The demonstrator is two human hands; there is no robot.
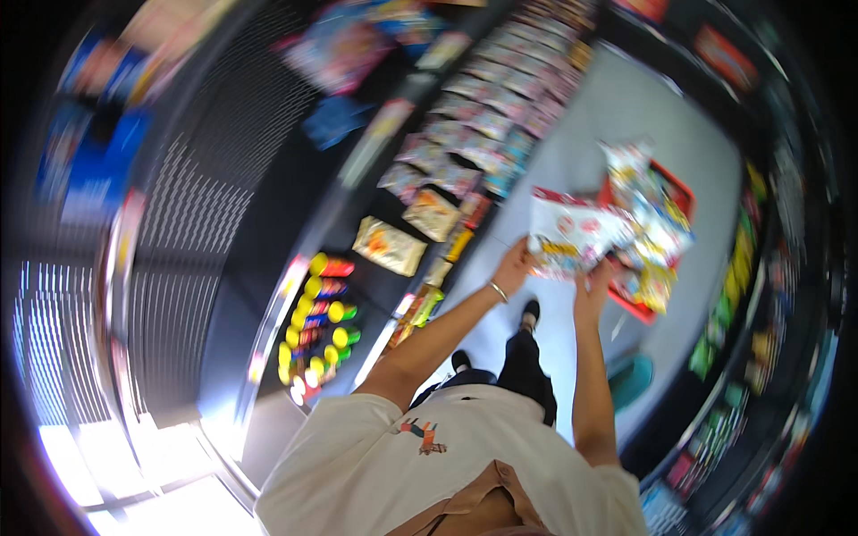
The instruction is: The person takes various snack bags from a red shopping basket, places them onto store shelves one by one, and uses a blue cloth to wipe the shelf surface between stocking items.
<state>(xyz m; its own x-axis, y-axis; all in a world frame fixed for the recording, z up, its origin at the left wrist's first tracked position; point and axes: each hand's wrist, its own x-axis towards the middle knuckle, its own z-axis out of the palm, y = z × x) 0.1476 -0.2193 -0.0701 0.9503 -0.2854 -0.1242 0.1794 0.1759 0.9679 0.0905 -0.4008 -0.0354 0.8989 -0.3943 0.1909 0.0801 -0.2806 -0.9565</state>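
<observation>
A white plastic snack bag [570,224] with a dark red top edge is stretched between my hands. My left hand [515,266] pinches its left edge, a bracelet on that wrist. At the lower right corner, my right hand [595,285] grips the same bag. Just beyond it, a red basket [680,191] rests on the grey floor, piled with packaged snacks. Among them are a white and blue bag [660,231] and a yellow bag [655,288]. Motion blur hides the print on most packs.
On my left, a dark shelf holds rows of small snack packets [476,120], two cream packets [390,246] and several yellow-lidded canisters [315,315]. Stocked shelves [727,288] line the right side. A teal object [630,380] sits on the floor by my right forearm.
</observation>
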